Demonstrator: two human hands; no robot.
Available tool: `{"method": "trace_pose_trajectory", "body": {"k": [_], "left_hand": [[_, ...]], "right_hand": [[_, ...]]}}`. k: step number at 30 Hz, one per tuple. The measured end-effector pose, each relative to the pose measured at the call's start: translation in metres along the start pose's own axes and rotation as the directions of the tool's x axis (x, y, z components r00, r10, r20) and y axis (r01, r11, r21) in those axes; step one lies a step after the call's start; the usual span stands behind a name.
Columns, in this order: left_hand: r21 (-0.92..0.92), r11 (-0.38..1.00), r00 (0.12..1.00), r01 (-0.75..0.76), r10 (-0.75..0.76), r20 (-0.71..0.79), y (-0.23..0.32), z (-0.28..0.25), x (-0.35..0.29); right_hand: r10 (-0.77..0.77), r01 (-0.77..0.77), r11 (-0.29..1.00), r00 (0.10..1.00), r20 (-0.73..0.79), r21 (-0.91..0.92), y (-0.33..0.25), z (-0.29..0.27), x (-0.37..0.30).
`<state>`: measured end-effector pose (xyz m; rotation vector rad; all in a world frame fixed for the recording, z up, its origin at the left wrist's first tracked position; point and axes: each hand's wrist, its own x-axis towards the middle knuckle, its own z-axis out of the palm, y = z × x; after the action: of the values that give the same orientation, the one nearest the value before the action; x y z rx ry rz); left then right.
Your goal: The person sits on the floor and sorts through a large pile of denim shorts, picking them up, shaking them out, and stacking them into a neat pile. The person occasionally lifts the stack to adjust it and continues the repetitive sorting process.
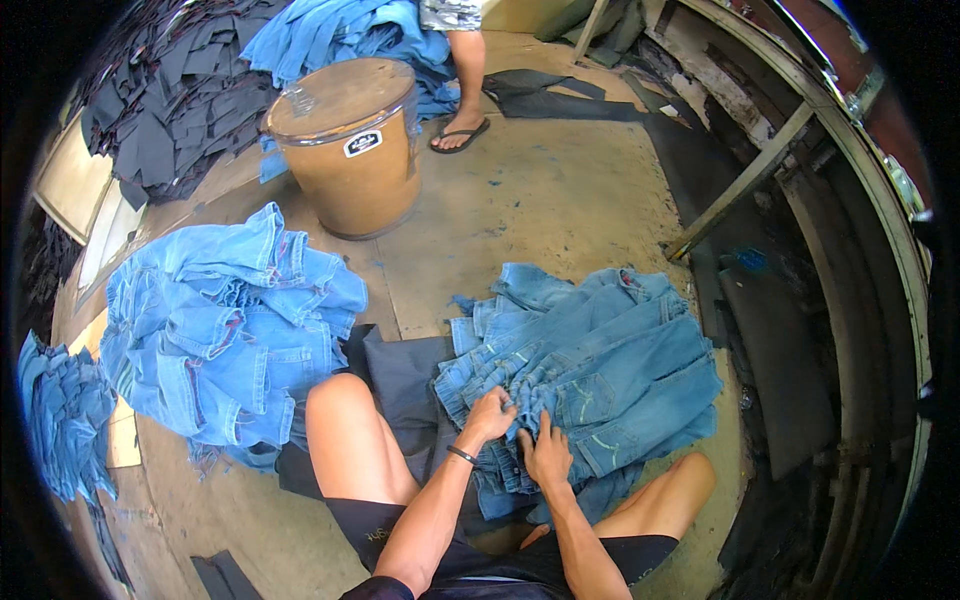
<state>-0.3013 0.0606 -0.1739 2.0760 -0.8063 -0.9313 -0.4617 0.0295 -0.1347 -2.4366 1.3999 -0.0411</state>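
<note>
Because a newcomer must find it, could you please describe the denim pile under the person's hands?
Start at the big brown drum on the floor. Come toward the seated person and rightward to the denim pile in front of them. Unlike the brighter blue pile to its left, it is duller blue, and the left hand and right hand touch it.

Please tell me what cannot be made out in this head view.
- Head view: the grip of the left hand and right hand on the heap of faded blue denim garments; their own fingers hide it.
- Head view: the heap's lower layers, covered by upper ones.
- Head view: the inside of the brown cylindrical drum, closed off by its top.
- Head view: the other person's upper body, cut off by the upper edge.
</note>
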Motion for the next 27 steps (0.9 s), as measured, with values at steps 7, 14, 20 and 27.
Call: {"method": "trace_pose_trajectory", "body": {"k": [7, 14, 20, 27], "left_hand": [[-0.123, 0.992, 0.997, 0.032, -0.040, -0.065, 0.003, -0.007, -0.004], [0.462, 0.884, 0.970, 0.064, 0.053, -0.236, -0.005, -0.023, -0.004], [0.447, 0.890, 0.979, 0.089, 0.005, -0.205, 0.000, -0.006, -0.013], [0.500, 0.865, 0.954, 0.040, 0.116, -0.278, -0.011, -0.001, -0.004]], "right_hand": [[0.262, -0.209, 0.906, 0.960, -0.102, 0.368, 0.013, -0.011, 0.012], [0.167, -0.159, 0.950, 0.986, -0.005, 0.270, 0.003, -0.021, 0.019], [0.114, -0.099, 0.976, 0.991, -0.070, 0.192, -0.002, -0.002, 0.018], [0.042, -0.031, 0.982, 0.997, -0.060, 0.186, 0.003, -0.005, 0.015]]}}
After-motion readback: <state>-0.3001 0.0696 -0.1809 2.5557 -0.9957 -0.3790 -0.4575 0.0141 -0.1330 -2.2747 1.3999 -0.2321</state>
